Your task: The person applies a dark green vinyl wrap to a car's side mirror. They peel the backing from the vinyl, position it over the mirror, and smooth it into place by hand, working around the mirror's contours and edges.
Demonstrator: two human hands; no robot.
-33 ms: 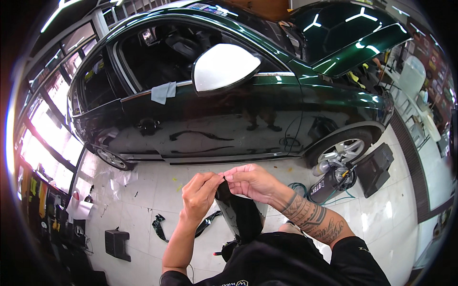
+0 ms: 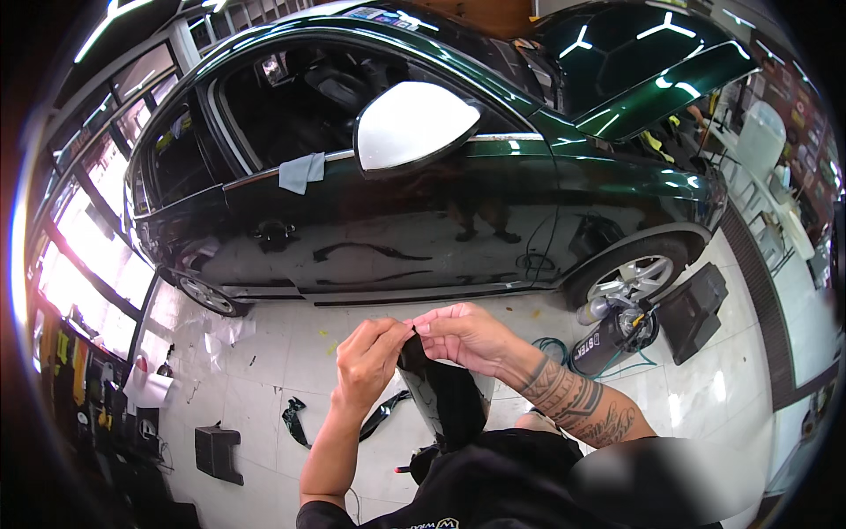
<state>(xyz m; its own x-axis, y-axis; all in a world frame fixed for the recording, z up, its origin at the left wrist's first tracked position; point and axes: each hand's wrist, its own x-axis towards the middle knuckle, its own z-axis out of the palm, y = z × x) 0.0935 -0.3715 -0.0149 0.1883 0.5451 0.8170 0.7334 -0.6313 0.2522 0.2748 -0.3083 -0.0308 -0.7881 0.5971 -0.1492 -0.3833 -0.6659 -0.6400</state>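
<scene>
A dark, glossy sheet of film (image 2: 448,401) hangs in front of my body, narrow at its top and wider below. My left hand (image 2: 368,357) pinches its top tip between thumb and fingers. Against it, my right hand (image 2: 463,337) pinches the same tip, so the fingertips of both hands touch or nearly touch. The hidden undersides of my fingers keep the exact grip from view. Beyond my hands stands a dark green car (image 2: 388,238), its side toward me. White covers its side mirror (image 2: 414,128).
A grey cloth (image 2: 302,173) hangs over the door's window sill. Dark film strips (image 2: 295,421) and a black step stool (image 2: 218,454) are on the floor to the left. To the right, a black cylinder (image 2: 604,346) with a hose and a black box (image 2: 693,315) stand by the front wheel.
</scene>
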